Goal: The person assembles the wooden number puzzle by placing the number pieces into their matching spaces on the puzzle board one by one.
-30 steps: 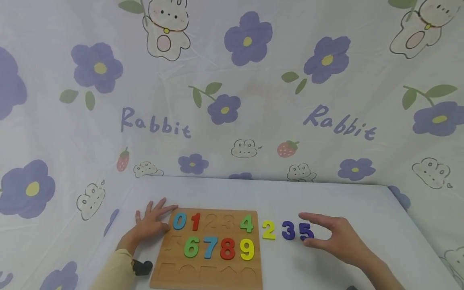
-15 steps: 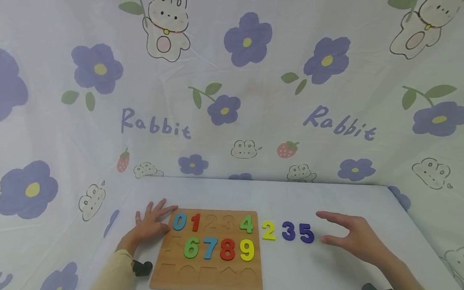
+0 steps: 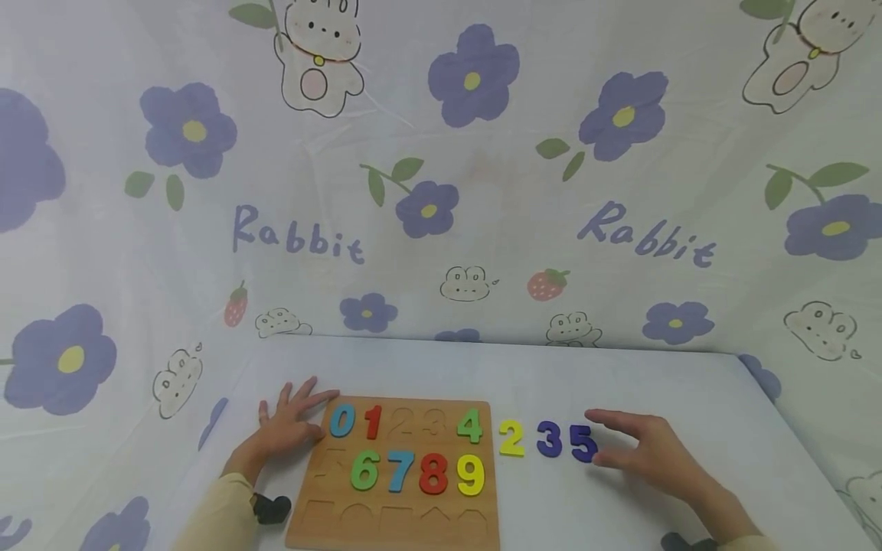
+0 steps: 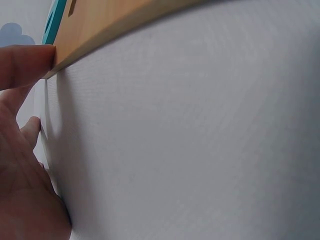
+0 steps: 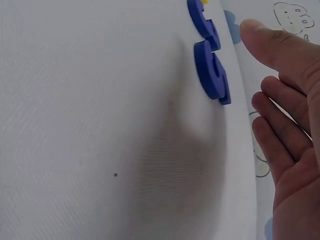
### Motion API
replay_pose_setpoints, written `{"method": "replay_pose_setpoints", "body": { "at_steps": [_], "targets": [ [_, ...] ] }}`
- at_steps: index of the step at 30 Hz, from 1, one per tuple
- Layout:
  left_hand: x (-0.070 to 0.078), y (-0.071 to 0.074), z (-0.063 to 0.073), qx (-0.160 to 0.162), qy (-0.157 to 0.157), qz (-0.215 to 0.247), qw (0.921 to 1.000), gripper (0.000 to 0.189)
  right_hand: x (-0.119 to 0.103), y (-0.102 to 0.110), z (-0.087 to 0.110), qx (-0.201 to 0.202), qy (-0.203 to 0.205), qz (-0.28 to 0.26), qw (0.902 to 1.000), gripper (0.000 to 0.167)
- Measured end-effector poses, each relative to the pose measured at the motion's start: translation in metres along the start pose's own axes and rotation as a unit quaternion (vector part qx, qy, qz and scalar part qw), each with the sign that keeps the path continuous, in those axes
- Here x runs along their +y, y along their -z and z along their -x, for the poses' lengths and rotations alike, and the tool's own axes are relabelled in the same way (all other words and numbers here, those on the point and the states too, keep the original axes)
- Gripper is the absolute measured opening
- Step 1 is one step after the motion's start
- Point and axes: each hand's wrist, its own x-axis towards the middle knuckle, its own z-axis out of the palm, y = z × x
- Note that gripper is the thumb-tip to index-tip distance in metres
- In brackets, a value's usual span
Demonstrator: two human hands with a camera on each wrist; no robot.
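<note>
Brown rectangular wooden board (image 3: 406, 534): lies flat on the white tabletop (image 3: 427, 367), its bottom edge lined with shallow shaped recesses.
Upper row: blue number 0 (image 3: 334, 423), red number 1 (image 3: 373, 423), then recesses outlined as 2 and 3, then green number 4 (image 3: 472, 431).
Second row: one recess at the left, then green number 6 (image 3: 356, 472), light-blue number 7 (image 3: 400, 468), red number 8 (image 3: 433, 473) and yellow number 9 (image 3: 471, 477).
Beside the board: yellow number 2 (image 3: 515, 438), purple number 3 (image 3: 551, 438) and purple number 5 (image 3: 582, 440) lie in a line on the tabletop, right of the board.
Left hand (image 3: 285, 430): fingers spread, thumb and index finger touching the board's left side near its top corner.
Right hand (image 3: 648, 451): thumb and index finger parted, holding nothing, just beside the purple number 5; the right wrist view shows a gap between them.
Backdrop: white cloth (image 3: 406, 138) printed with purple flowers and rabbits.
</note>
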Motion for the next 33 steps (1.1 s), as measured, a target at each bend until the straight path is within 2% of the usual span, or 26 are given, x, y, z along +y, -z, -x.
{"method": "replay_pose_setpoints", "body": {
  "at_steps": [4, 9, 18, 27, 33],
  "targets": [
    [0.001, 0.001, 0.001, -0.001, 0.007, -0.005, 1.0, 0.07, 0.007, -0.009, -0.003, -0.001, 0.003, 0.003, 1.0, 0.063],
    [0.015, 0.007, 0.005, -0.021, 0.029, -0.02, 0.9992, 0.072, 0.013, -0.015, -0.006, -0.01, -0.01, -0.001, 0.9999, 0.064],
    [0.021, 0.009, 0.008, -0.023, 0.027, -0.026, 0.999, 0.073, 0.012, -0.022, -0.007, -0.014, -0.039, -0.01, 0.9991, 0.062],
    [0.018, 0.009, 0.008, -0.022, 0.023, -0.015, 0.9994, 0.073, 0.008, -0.023, -0.006, -0.017, -0.059, -0.015, 0.998, 0.06],
    [0.003, 0.002, 0.002, -0.001, 0.004, -0.008, 1.0, 0.07, 0.005, -0.021, -0.002, 0.003, -0.044, -0.01, 0.999, 0.059]
  ]
}}
